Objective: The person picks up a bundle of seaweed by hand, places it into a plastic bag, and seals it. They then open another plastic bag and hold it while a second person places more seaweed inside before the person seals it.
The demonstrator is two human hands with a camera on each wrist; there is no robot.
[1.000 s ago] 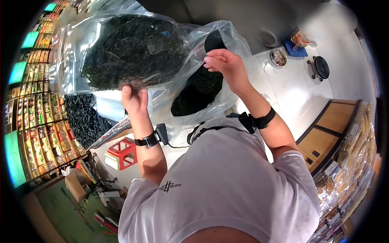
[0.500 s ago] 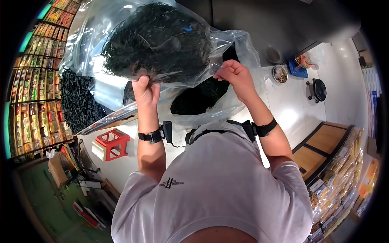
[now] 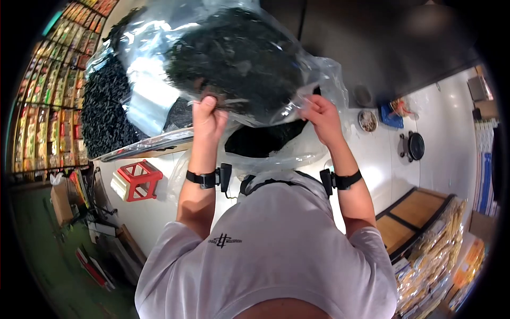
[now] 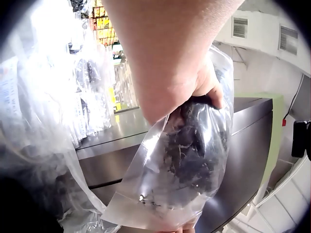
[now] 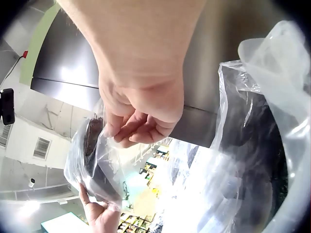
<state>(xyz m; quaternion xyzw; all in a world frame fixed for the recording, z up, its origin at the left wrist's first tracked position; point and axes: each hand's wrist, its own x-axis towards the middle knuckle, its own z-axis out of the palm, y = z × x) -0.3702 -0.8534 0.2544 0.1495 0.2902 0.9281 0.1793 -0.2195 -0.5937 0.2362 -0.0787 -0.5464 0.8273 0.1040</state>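
A clear plastic bag (image 3: 239,58) filled with dark, stringy dried stuff like seaweed is held up before the person's chest. My left hand (image 3: 209,117) grips its near left side, thumb on top; the left wrist view shows the fingers curled over the bag's edge. With thumb and fingertips my right hand (image 3: 323,117) pinches the bag's right end, which the right wrist view shows as a loose plastic edge. Below the bag, a larger open clear sack (image 3: 303,158) holds more dark stuff (image 3: 260,141), partly hidden by the raised bag.
At left, a heap of black dried strips (image 3: 106,101) lies beside shiny plastic packaging (image 3: 154,106). A red stool (image 3: 139,179) stands on the floor. To the right are a bowl (image 3: 367,121), a blue item (image 3: 390,116), a round wheeled stand (image 3: 414,146) and a wooden cabinet (image 3: 414,212).
The filled bag and both hands have shifted right and lower in the head view, as the surroundings also shifted. My right hand keeps its pinch at the bag's right end.
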